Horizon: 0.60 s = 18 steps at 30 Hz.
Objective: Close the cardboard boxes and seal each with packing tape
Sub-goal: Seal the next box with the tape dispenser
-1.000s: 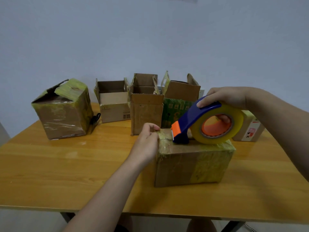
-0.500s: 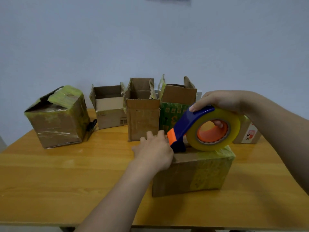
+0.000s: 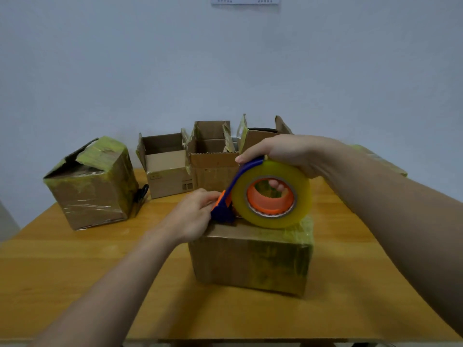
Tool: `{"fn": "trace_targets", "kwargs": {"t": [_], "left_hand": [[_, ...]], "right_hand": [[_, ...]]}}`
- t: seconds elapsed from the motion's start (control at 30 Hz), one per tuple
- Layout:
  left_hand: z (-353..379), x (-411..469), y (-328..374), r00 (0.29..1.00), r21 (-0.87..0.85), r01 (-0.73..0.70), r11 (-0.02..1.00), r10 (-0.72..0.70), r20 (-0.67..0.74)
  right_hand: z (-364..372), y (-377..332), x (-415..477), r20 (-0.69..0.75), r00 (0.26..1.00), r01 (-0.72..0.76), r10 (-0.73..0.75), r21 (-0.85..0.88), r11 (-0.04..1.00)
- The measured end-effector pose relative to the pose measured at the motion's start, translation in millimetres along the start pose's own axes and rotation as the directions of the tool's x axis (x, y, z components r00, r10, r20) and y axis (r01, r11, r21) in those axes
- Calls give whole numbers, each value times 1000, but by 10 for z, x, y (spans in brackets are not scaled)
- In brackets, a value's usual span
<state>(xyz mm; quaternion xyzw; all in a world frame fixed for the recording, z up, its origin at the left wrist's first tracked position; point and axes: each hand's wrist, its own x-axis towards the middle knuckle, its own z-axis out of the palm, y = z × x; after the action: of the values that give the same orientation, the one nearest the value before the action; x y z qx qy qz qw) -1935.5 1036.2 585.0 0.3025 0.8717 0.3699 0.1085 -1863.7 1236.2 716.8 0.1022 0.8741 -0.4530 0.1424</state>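
A closed cardboard box (image 3: 250, 261) wrapped in yellowish tape sits on the wooden table (image 3: 75, 271) just in front of me. A tape dispenser (image 3: 300, 196), with a blue handle, an orange core and a clear-yellow roll, rests on the box's top. My right hand (image 3: 288, 154) grips it from above, thumb on the blue handle and fingers through the core. My left hand (image 3: 193, 216) presses on the box's top left edge, fingertips at the dispenser's orange cutting end.
A taped box (image 3: 92, 191) stands at the left with a torn top corner and a black object (image 3: 142, 192) beside it. Three open boxes (image 3: 167, 176) (image 3: 213, 166) (image 3: 255, 136) line the back edge. Another taped box (image 3: 380, 161) shows behind my right arm.
The dispenser has shifted left along the box top and tilted more upright. My left hand moved from the box's left corner up to the dispenser's cutting end.
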Motion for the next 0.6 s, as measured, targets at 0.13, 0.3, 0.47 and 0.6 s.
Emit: {"fn": "trace_targets", "kwargs": {"t": [0.13, 0.3, 0.47, 0.6], "left_hand": [[-279, 55, -77, 992, -21, 60, 998, -57, 109], [-197, 94, -201, 991, -131, 85, 988, -71, 112], [-172, 104, -285, 996, -87, 66, 994, -61, 67], [-175, 82, -314, 997, 18, 43, 999, -44, 70]], "right_hand": [[175, -105, 154, -28, 999, 46, -45, 47, 998], [100, -34, 120, 14, 1000, 19, -20, 80, 997], [65, 168, 0, 54, 995, 77, -85, 136, 988], [-106, 264, -154, -5, 999, 53, -53, 212, 976]]}}
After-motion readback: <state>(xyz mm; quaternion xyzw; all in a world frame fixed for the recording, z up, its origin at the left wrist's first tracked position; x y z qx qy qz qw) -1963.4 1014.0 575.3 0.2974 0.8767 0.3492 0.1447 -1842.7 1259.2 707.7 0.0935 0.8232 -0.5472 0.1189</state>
